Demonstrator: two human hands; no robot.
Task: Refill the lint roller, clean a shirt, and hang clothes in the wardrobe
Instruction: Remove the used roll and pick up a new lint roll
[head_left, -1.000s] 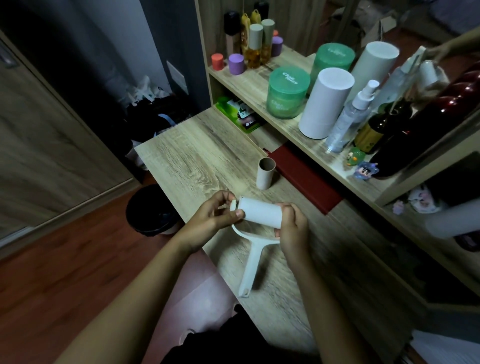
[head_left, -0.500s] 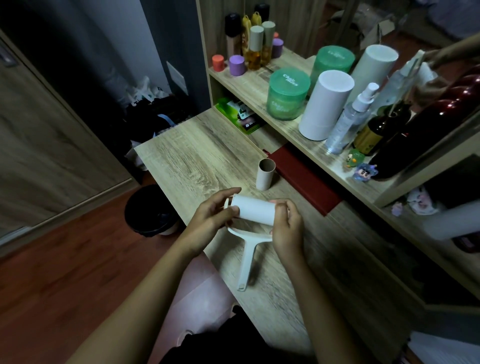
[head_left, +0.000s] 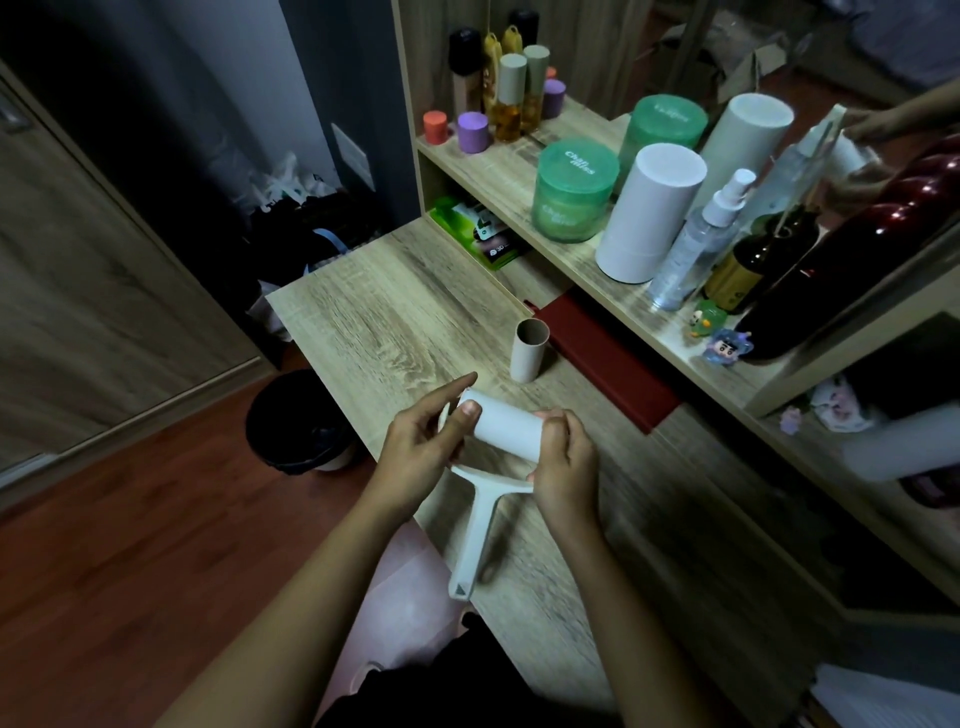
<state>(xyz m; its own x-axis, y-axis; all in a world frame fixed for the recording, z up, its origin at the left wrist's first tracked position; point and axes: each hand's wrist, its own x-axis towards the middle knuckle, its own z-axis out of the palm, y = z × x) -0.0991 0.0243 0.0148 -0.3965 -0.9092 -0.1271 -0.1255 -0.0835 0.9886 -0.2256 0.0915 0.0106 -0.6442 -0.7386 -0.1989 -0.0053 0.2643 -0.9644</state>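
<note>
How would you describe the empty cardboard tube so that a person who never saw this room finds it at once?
Start at the light wooden desk below the shelf of bottles. Near its middle, just left of the flat dark red box, the cardboard tube stands upright. It alone is brown, hollow and open on top, unlike the white roll nearby.

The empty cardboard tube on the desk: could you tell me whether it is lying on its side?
No, the cardboard tube stands upright on the desk, with its open end facing up.
</note>
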